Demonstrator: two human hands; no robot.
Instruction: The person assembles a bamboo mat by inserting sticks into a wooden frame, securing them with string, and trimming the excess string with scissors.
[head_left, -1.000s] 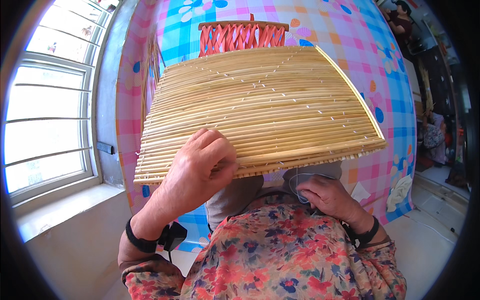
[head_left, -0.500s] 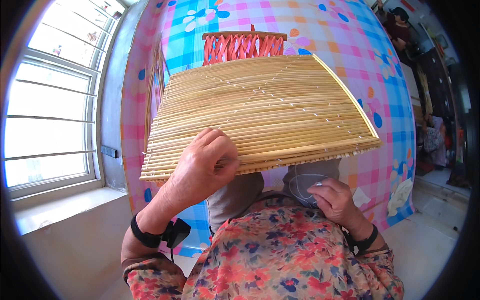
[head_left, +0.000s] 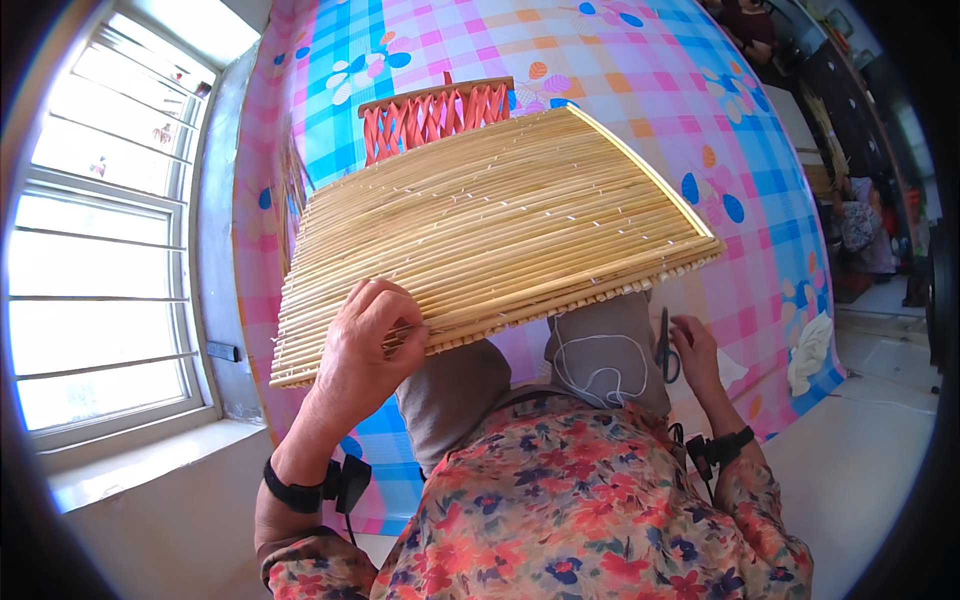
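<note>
Across my lap slopes a mat of thin straw-coloured stalks point(head_left: 470, 210), bound side by side with short white stitches. My left hand point(head_left: 370, 335) is closed at its near edge, left of the middle, with fingers curled against the stalks; the fingertips are partly hidden. A white thread point(head_left: 605, 340) runs down from the mat edge and lies in loose loops over my right thigh. Beside that thigh my right hand point(head_left: 697, 350) is closed, with dark scissors point(head_left: 667, 350) at its fingertips, blades pointing up.
Beyond the mat stands a wooden frame strung with red bands point(head_left: 440, 120). A checked, flowered sheet point(head_left: 640, 150) covers the surface around. Long thin stalks point(head_left: 290, 200) are at the left, near a barred window point(head_left: 100, 270). A crumpled white cloth point(head_left: 808, 355) lies at the right.
My right hand has let go of the thread, which now rests on my thigh, and moved right; scissors now show at its fingers. My left hand stays at the mat edge. The view has shifted.
</note>
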